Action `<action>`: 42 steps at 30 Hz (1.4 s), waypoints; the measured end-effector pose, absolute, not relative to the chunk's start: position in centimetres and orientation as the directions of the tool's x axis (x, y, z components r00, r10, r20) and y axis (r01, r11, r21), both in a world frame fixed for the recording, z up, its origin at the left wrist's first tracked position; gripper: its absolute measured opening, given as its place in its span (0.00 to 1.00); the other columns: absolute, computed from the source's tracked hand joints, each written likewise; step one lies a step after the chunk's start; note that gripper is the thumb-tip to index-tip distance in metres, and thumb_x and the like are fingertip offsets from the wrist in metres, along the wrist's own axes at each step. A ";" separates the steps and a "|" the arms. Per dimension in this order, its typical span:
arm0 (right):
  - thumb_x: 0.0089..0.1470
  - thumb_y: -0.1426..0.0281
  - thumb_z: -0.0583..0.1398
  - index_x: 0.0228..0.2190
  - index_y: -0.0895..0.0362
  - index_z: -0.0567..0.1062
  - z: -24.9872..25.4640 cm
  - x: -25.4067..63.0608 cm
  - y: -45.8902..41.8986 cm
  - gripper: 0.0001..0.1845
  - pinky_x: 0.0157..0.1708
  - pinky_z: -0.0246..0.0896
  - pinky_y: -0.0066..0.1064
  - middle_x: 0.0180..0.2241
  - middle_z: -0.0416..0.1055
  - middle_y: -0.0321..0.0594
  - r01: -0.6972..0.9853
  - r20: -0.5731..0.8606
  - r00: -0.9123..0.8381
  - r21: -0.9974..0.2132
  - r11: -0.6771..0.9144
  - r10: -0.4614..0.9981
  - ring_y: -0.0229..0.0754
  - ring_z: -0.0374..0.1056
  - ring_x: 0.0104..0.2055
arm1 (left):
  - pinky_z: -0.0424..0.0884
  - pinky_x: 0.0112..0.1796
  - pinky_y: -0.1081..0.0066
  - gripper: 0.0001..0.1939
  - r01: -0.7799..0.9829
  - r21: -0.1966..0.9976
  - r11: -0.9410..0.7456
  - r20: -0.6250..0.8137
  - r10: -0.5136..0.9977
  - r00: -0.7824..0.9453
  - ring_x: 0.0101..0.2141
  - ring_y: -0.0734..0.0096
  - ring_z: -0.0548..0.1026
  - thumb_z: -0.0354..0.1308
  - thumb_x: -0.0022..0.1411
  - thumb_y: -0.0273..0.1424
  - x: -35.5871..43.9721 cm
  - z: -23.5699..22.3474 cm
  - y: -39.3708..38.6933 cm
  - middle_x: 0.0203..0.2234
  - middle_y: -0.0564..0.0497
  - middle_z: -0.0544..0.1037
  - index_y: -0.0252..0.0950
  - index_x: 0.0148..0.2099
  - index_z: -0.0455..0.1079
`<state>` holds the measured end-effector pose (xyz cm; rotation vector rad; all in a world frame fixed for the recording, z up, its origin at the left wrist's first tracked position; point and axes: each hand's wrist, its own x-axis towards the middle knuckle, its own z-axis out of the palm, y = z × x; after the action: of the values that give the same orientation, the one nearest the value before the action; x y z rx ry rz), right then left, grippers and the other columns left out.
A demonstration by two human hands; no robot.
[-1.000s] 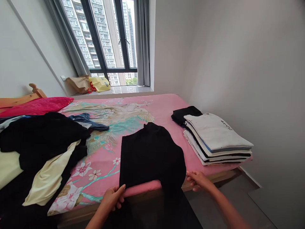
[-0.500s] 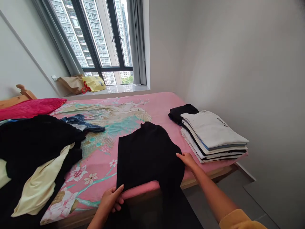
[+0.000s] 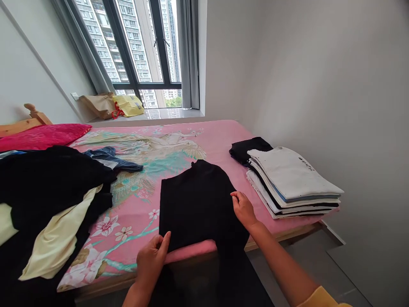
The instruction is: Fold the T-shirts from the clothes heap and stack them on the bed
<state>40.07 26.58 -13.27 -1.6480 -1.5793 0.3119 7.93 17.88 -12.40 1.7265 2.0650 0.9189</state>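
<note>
A black garment point(image 3: 198, 204) lies spread on the pink floral bedsheet point(image 3: 204, 140), its lower part hanging over the bed's near edge. My left hand point(image 3: 152, 258) pinches the garment's lower left corner at the bed edge. My right hand point(image 3: 243, 208) lies flat on the garment's right edge, fingers stretched out. To the right of that hand stands a stack of folded shirts point(image 3: 292, 181), white on top.
A heap of unfolded black and cream clothes point(image 3: 47, 200) fills the bed's left side, with a blue piece point(image 3: 110, 157) behind it. A magenta pillow point(image 3: 41, 135) lies by the wooden headboard. Brown and yellow bags point(image 3: 111, 104) sit on the window sill. A grey wall stands right.
My right hand has left the garment's lower right corner at the bed edge and moved up and left onto its right side. My left hand has stayed at the lower left corner.
</note>
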 end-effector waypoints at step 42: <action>0.58 0.57 0.50 0.61 0.52 0.52 -22.9 46.0 28.8 0.31 0.60 0.43 0.47 0.62 0.51 0.38 0.969 0.306 -0.205 -0.072 0.237 0.930 0.47 0.45 0.64 | 0.58 0.53 0.61 0.21 0.832 0.535 0.143 0.092 0.970 -0.226 0.52 0.58 0.65 0.51 0.55 0.30 1.5 -17.7 48.5 0.48 0.44 0.72 0.37 0.51 0.68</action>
<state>46.01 28.82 -22.85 -1.7693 -2.2292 -0.1950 1.54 48.50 -17.71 1.7524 2.1483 0.7130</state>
